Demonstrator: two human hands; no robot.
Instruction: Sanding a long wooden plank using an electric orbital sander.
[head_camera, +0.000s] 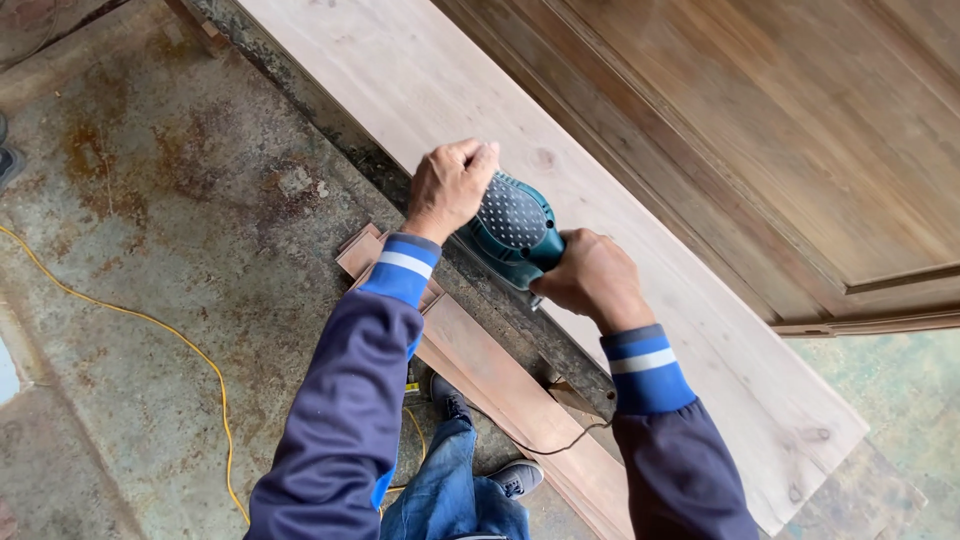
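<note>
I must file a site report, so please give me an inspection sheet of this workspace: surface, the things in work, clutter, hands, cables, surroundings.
Surface: long pale wooden board, bare wood with a few knots, lying diagonally on a support that is mostly hidden.
Things in work: teal power sander, resting on the board near its edge.
Clutter: reddish wooden strips lying on the floor beside the board.
Hands: left hand on the front of the sander; right hand gripping its rear.
Cables: yellow cable across the floor; thin dark cord running from the sander's side.
Surroundings: stained, rusty-looking concrete floor; brown panelled door lying next to the board.
</note>
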